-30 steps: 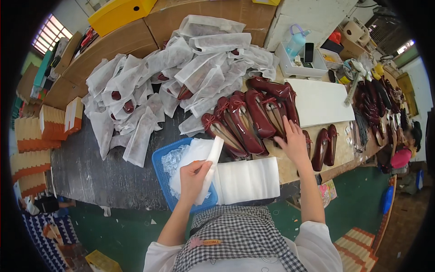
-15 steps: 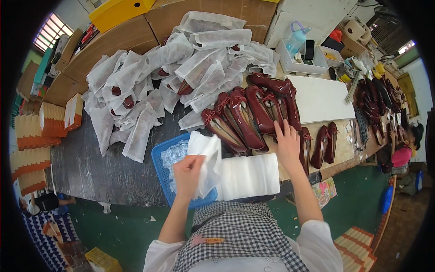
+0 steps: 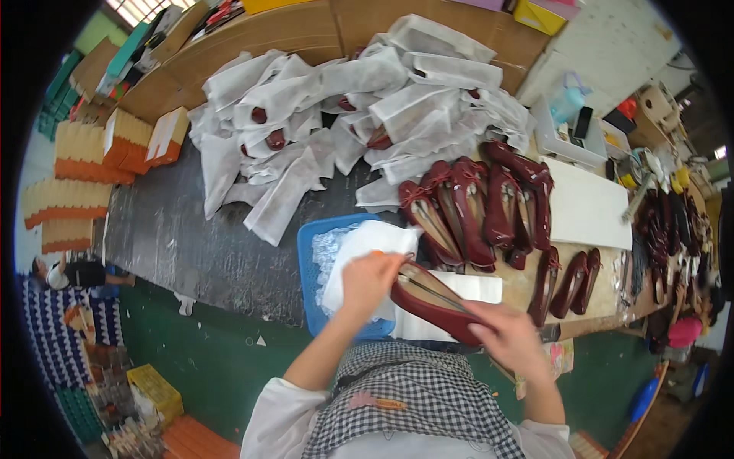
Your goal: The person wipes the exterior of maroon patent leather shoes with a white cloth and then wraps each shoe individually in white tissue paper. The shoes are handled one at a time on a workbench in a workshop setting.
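Observation:
My right hand (image 3: 511, 334) grips a dark red patent flat shoe (image 3: 440, 306) by its heel end, opening turned up. The shoe lies tilted, its bow end toward my left hand (image 3: 371, 281). That hand is closed on a thin white fabric bag (image 3: 365, 249), right beside the shoe's toe; whether the toe is inside the bag I cannot tell. Under the shoe lies a stack of flat white bags (image 3: 478, 289). A blue plastic basket (image 3: 308, 252) with clear crumpled packets sits left of it, partly covered by the held bag.
More red flat shoes (image 3: 470, 206) lie just beyond, with a few others (image 3: 569, 283) to the right. A heap of shoes in white bags (image 3: 306, 115) covers the table's back. A white board (image 3: 589, 200) and a white tray (image 3: 562, 138) stand at right; stacked cartons (image 3: 126, 145) at left.
My right hand has picked up a shoe from the group and brought it back over the white stack to my left hand. The whole view has shifted, moving the table contents rightward.

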{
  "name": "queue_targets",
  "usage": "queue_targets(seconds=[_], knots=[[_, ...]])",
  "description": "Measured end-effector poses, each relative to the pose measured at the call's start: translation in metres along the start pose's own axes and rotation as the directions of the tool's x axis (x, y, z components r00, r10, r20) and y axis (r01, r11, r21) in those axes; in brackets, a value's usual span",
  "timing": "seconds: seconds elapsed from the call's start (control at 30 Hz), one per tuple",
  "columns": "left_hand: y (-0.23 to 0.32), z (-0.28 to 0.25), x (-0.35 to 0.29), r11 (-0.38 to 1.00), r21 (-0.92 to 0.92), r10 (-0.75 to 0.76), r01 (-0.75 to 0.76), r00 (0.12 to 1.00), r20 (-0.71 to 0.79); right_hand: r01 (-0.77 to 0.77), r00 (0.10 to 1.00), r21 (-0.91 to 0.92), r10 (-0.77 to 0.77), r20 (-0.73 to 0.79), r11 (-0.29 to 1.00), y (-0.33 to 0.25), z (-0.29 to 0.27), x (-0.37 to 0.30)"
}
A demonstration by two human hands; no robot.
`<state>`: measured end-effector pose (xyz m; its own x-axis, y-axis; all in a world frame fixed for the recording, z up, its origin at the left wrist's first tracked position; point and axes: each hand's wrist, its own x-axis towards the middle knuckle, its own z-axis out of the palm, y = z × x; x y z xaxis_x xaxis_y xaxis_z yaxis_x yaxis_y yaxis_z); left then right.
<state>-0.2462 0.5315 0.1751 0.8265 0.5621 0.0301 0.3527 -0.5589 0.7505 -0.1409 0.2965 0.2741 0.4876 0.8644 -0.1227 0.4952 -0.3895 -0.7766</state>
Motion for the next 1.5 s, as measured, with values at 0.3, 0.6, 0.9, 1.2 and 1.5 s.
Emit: queue_targets(seconds=[0.3, 0.6, 0.9, 1.2, 1.5], knots=[[-0.030, -0.109, -0.062, 0.864, -0.472, -0.428, 0.175, 0.749, -0.506, -0.051, 0.987, 0.997, 0.155, 0.041, 0.058, -0.070, 0.197, 0.186], [-0.080, -0.089, -0.054, 0.691, -0.665, -0.535, 0.282, 0.818, -0.209, 0.188, 0.960, 0.206, -0.135, -0.244, 0.960, 0.027, 0.138, 0.135], [-0.033, -0.044, -0.008, 0.986, -0.136, -0.108, 0.092, 0.987, -0.117, -0.251, 0.838, 0.539, 0.459, -0.294, 0.804, 0.161, -0.005, 0.090], [-0.028, -0.052, -0.031, 0.988, -0.145, -0.079, 0.053, 0.981, -0.177, 0.068, 0.957, 0.285, -0.144, 0.253, 0.956, 0.012, 0.099, 0.084], [-0.033, -0.146, -0.040, 0.942, -0.307, -0.309, 0.138, 0.715, -0.627, 0.138, 0.934, 0.772, -0.341, 0.107, 0.620, -0.097, 0.189, 0.206]])
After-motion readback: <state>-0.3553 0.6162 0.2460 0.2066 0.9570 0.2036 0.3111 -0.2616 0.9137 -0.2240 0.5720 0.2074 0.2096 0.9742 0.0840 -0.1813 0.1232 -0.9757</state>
